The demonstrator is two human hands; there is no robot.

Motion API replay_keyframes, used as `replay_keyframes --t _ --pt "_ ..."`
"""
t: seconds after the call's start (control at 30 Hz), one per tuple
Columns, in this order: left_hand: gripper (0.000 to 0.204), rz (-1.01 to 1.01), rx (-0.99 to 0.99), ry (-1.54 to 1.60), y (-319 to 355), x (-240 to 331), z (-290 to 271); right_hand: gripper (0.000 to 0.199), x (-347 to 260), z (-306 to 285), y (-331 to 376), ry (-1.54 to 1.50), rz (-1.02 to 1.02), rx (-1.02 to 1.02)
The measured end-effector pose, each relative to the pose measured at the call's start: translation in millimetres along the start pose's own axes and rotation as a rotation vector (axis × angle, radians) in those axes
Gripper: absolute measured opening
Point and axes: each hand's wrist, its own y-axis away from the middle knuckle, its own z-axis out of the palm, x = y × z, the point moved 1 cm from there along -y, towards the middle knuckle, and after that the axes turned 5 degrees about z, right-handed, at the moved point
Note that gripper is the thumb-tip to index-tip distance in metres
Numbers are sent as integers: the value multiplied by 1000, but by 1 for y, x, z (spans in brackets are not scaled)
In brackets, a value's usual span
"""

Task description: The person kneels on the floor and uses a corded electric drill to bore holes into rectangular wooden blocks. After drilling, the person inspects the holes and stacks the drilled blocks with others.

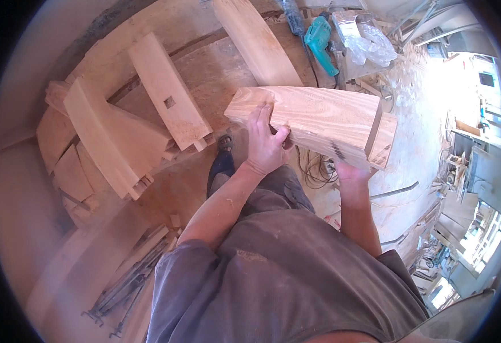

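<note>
Left hand [266, 143] grips the near edge of a thick wood block [319, 123], fingers over its top. Right hand [350, 170] supports the block from below; grip hidden. Block held at waist height. Beyond: notched beams [167, 91], teal drill [320, 41].

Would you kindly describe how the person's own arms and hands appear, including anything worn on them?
Both forearms are bare, and the left hand and right hand wear no gloves. Short grey T-shirt sleeves, dusted pale, end above the elbows. No watch or rings show; flecks of sawdust cling to the left forearm.
</note>
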Motion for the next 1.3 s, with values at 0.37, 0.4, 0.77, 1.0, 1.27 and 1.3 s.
replay_keyframes --t 0.37,0.4,0.77,1.0,1.27,1.3 --pt "54 -47 -11 -210 -4 21 49 79 -31 25 -26 -56 151 427" --pt "53 -47 -8 -203 -3 22 50 78 -34 21 -26 -41 166 462" --pt "79 -58 -81 -68 -53 19 2 60 -60 35 -29 10 174 263" --pt "118 -664 153 774 -110 25 -28 88 -31 69 -87 816 238 -471" --pt "90 -1150 566 1384 -100 -39 -4 105 -1 45 -70 735 616 -254" --pt "92 -1180 628 1369 -103 -37 -4 103 -2 50 -77 784 630 -253"
